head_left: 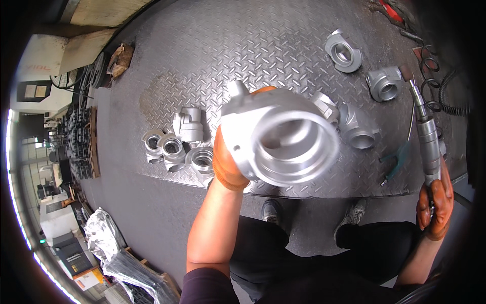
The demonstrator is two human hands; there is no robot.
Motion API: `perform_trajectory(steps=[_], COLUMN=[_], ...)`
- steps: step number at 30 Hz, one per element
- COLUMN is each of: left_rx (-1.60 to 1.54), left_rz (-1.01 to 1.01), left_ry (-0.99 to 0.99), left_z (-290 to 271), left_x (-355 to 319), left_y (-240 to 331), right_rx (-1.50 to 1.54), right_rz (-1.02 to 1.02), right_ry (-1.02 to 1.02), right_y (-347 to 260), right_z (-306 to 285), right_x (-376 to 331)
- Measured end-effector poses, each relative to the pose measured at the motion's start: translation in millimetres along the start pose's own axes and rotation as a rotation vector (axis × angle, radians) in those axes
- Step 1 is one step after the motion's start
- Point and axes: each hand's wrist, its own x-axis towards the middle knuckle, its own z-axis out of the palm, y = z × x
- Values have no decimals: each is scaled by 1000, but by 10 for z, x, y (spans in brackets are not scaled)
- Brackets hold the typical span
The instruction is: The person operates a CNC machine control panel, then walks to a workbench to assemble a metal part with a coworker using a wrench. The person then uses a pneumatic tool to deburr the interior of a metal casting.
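Note:
My left hand (229, 161), in an orange glove, is closed around a large silver metal casting (273, 119). It is held up close to the camera, its wide round opening turned toward me and a short stub at its upper left. My right hand (436, 207), also gloved in orange, grips a silver air die grinder (429, 144) at the far right. The grinder points away from me, with a brownish cylindrical abrasive tip (406, 72) on its thin shaft. That tip is apart from the held casting, near a smaller casting (383, 84) on the table.
More castings lie on the diamond-plate metal table (217, 55): a group including an upright casting (190, 124) at left, several at right including a ring-shaped casting (343, 51). A teal-handled tool (397, 162) and a coiled black hose (450, 96) are at right. Plastic-wrapped goods (106, 235) stand lower left.

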Motion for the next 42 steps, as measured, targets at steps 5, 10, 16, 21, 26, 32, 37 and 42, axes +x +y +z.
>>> perform_trajectory(steps=[5, 10, 16, 21, 26, 32, 37, 42], left_rx=[817, 844, 518, 412, 378, 497, 1045, 495], left_rz=[279, 297, 121, 17, -42, 225, 388, 173], left_ry=[96, 78, 56, 123, 174, 73, -51, 43], left_z=[166, 291, 214, -120, -310, 32, 126, 203], left_x=[-59, -68, -142, -212, -219, -200, -146, -116], left_y=[-46, -12, 34, -114, -236, -151, -12, -17], right_rx=[21, -33, -84, -25, 17, 72, 101, 167], right_rz=[36, 51, 75, 86, 76, 112, 122, 106], right_ry=[10, -40, -30, -36, -61, -98, -135, -59], right_y=[-61, -101, -93, -130, -111, -108, -56, -61], right_z=[95, 99, 85, 75, 70, 69, 7, 108], right_x=[5, 11, 35, 39, 56, 98, 122, 108])
